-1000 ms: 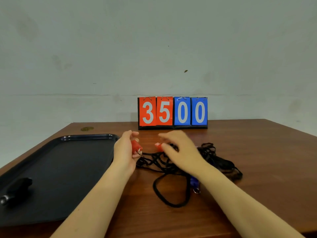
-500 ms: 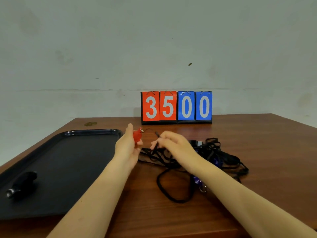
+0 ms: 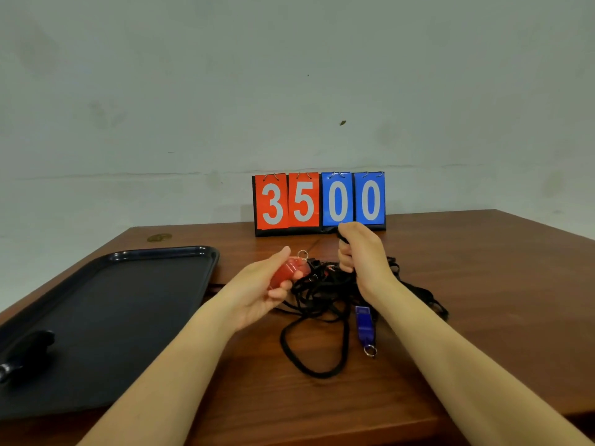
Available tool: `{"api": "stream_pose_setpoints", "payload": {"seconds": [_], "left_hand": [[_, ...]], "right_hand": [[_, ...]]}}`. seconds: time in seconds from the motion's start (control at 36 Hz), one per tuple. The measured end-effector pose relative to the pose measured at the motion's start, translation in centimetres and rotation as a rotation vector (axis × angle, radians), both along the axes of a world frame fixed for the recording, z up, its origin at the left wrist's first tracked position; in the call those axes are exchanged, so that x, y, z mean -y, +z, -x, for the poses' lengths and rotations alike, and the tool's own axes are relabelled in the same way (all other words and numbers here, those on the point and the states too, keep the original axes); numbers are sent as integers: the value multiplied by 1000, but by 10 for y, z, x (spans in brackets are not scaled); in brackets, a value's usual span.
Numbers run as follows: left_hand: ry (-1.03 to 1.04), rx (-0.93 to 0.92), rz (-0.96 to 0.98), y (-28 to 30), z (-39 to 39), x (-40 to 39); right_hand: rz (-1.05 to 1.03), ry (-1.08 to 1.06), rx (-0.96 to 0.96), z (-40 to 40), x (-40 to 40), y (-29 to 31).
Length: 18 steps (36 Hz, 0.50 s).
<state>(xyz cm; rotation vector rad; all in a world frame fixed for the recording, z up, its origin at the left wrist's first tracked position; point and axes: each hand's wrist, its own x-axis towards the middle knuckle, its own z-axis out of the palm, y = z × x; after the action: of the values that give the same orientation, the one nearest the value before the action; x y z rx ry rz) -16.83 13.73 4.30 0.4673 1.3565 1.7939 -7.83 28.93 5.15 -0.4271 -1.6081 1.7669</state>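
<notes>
My left hand [image 3: 260, 291] holds a red whistle [image 3: 288, 271] with a small metal ring at its top, just above the table. My right hand [image 3: 362, 255] is fisted round a black cord, lifted over a tangled heap of black lanyards [image 3: 325, 291] on the wooden table [image 3: 483, 284]. A blue whistle [image 3: 364, 326] with a key ring lies on the table beside my right forearm. One cord loop [image 3: 314, 352] trails toward me.
A black tray [image 3: 112, 310] lies at the left, with a dark whistle-like object [image 3: 24, 352] near its front left corner. A flip scoreboard [image 3: 318, 202] reading 3500 stands at the back against the wall. The table's right edge runs diagonally.
My right hand has risen and moved back toward the scoreboard, pulling a black cord up. My left hand has tilted the red whistle and shifted slightly right. The blue whistle now lies uncovered.
</notes>
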Motion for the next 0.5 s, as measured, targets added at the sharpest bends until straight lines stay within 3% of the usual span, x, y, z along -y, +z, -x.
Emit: {"api": "stream_pose_setpoints", "payload": {"seconds": [0.28, 0.39, 0.5], "left_hand": [[145, 126, -182, 3, 2, 4], [228, 192, -277, 6, 2, 5], [220, 142, -293, 7, 1, 7]], "right_hand": [[-239, -77, 100, 0, -9, -4], [-549, -93, 119, 1, -8, -8], [-931, -130, 287, 1, -9, -15]]}}
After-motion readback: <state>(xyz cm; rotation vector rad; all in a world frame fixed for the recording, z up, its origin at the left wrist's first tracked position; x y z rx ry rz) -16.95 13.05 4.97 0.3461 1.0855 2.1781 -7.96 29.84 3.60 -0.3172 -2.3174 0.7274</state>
